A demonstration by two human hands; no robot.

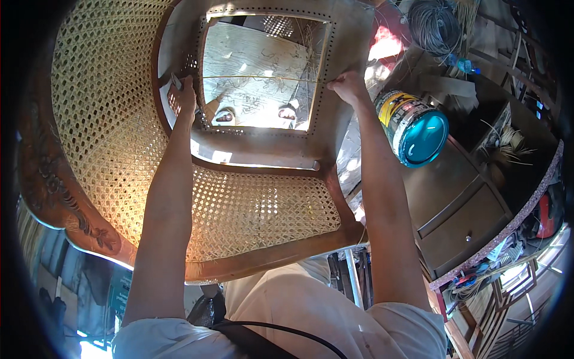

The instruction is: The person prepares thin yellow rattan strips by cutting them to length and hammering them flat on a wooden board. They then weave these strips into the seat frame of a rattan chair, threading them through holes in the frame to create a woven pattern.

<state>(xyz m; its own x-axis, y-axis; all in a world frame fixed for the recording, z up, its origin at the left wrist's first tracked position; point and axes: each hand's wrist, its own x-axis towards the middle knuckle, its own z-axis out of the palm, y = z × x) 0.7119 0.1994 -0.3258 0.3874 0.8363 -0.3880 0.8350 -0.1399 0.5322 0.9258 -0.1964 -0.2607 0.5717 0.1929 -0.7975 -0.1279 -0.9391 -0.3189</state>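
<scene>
A wooden chair lies tipped in front of me, its seat frame (263,152) an open square ringed with small holes. A thin cane strand (263,78) runs straight across the opening from left to right. My left hand (186,99) grips the frame's left rail and pinches the strand's end there. At the right rail my right hand (347,87) pinches the other end of the strand. Woven cane panels (263,209) fill the chair's back and side. Through the opening I see my two feet on a board.
A tin with a teal lid (418,128) stands on a dark wooden cabinet (460,203) to my right. A coil of grey cane (433,27) and loose strands lie at the upper right. The carved wooden chair edge (66,203) curves along the left.
</scene>
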